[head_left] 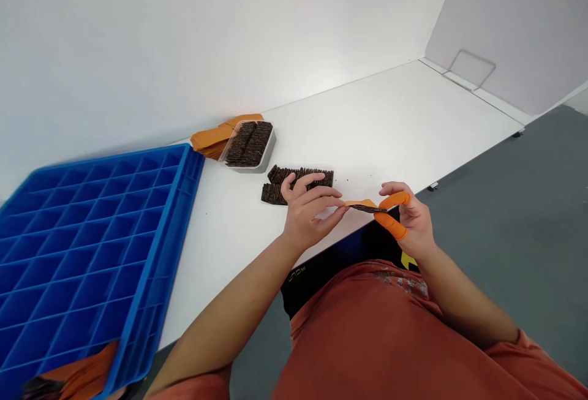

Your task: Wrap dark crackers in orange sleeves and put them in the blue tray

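Note:
Near the table's front edge, both hands pinch a thin orange packet (pixel 362 203), seen almost edge-on, with a dark strip along its near side. My left hand (pixel 312 210) holds its left end between thumb and fingertips. My right hand (pixel 408 219) wears orange finger covers on the thumb and one finger, which are closed on the right end. Whether the dark strip is inside the packet or against it, I cannot tell. Just behind my left hand lie rows of thin dark brown pieces (pixel 274 194), partly hidden by its fingers.
A clear plastic tub (pixel 266 155) of similar dark pieces stands farther back, beside a stack of orange packets (pixel 214 141). At left sits a blue divided crate (pixel 168 228), with more orange packets (pixel 92 372) at its near corner. A wire stand (pixel 473 69) is far right. Dark crumbs dot the white table (pixel 390 118).

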Demonstrator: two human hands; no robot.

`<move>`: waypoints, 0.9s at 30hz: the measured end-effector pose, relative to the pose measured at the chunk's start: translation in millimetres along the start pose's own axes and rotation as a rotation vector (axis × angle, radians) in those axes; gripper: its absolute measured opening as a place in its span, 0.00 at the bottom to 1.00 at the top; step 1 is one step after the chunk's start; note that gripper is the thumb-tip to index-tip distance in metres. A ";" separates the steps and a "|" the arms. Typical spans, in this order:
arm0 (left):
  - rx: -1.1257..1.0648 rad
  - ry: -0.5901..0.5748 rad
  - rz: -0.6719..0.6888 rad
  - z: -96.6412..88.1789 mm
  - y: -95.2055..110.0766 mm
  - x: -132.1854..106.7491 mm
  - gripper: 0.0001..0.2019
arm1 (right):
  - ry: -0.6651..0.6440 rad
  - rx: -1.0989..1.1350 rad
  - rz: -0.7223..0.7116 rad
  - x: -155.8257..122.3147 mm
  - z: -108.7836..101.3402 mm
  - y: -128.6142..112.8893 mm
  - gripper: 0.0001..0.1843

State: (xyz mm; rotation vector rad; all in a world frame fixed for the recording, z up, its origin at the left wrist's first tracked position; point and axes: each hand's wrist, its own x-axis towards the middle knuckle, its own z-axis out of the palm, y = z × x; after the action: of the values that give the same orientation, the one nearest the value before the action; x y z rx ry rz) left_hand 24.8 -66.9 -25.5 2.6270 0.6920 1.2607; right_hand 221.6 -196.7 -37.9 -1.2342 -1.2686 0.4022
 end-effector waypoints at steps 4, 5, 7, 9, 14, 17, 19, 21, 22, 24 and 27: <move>-0.014 0.010 0.026 -1.6 2.3 1.8 0.08 | 0.069 0.020 0.031 -3.1 0.8 10.7 0.07; -0.014 0.010 0.032 -1.8 3.3 2.5 0.09 | 0.083 0.030 0.039 -3.7 0.6 14.0 0.08; -0.005 0.011 0.032 -1.9 4.9 3.6 0.09 | 0.078 0.024 0.044 -4.9 -0.7 20.0 0.08; 0.000 0.015 0.026 -1.8 5.6 4.3 0.09 | 0.038 -0.008 0.037 -5.8 -3.0 23.4 0.08; -0.050 0.014 0.033 -2.2 4.6 4.5 0.08 | -0.010 -0.130 -0.034 -0.9 -9.4 17.5 0.04; -0.071 -0.001 0.066 -3.1 4.2 4.0 0.06 | -0.028 -0.207 -0.079 7.8 -12.9 10.1 0.04; -0.070 -0.002 0.090 -3.5 4.4 3.7 0.05 | -0.072 -0.247 -0.068 13.3 -14.6 5.5 0.04; -0.069 0.001 0.112 -3.7 4.8 3.7 0.05 | -0.107 -0.270 -0.034 17.3 -15.0 1.5 0.03; -0.070 0.004 0.121 -3.7 5.0 3.8 0.05 | -0.115 -0.273 -0.020 18.6 -14.5 -0.4 0.03; -0.075 0.013 0.128 -3.7 5.4 4.4 0.05 | -0.129 -0.271 -0.013 20.3 -12.6 -3.5 0.04; -0.085 0.038 0.109 -3.9 5.1 5.9 0.05 | -0.148 -0.252 -0.027 22.5 -9.2 -6.9 0.06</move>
State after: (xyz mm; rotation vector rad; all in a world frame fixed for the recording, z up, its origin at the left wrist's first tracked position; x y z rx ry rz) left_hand 26.8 -68.8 -17.2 2.6100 0.4956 1.3404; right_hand 234.4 -185.4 -19.3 -1.4174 -1.4954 0.3251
